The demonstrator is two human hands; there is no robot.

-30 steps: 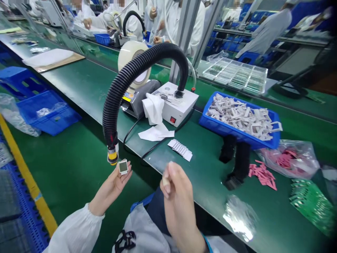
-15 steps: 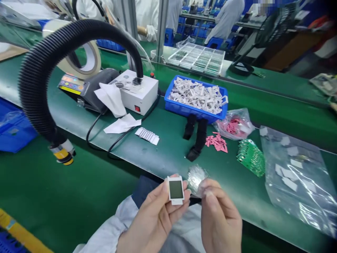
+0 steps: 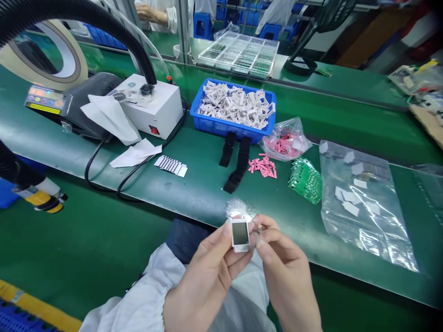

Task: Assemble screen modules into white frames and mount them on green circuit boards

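My left hand (image 3: 207, 276) holds a small white-framed display module (image 3: 240, 234) by its edges, dark screen facing up. My right hand (image 3: 284, 272) is closed in a pinch against the module's right edge, thumb and forefinger touching it. Both hands hover just off the near edge of the green bench (image 3: 207, 184). A crumpled piece of clear film (image 3: 237, 208) lies on the bench right behind the module.
A blue bin of white frames (image 3: 235, 108), two black strips (image 3: 235, 159), pink tabs (image 3: 265, 166), green circuit boards (image 3: 306, 180) and a clear bag of parts (image 3: 360, 203) lie ahead. A white control box (image 3: 152, 108), white cloths (image 3: 110, 117) and a black corrugated hose (image 3: 69, 14) stand at left.
My left hand brought the module away from the hose nozzle to in front of me. My right hand closed in on its right edge. The view swung right.
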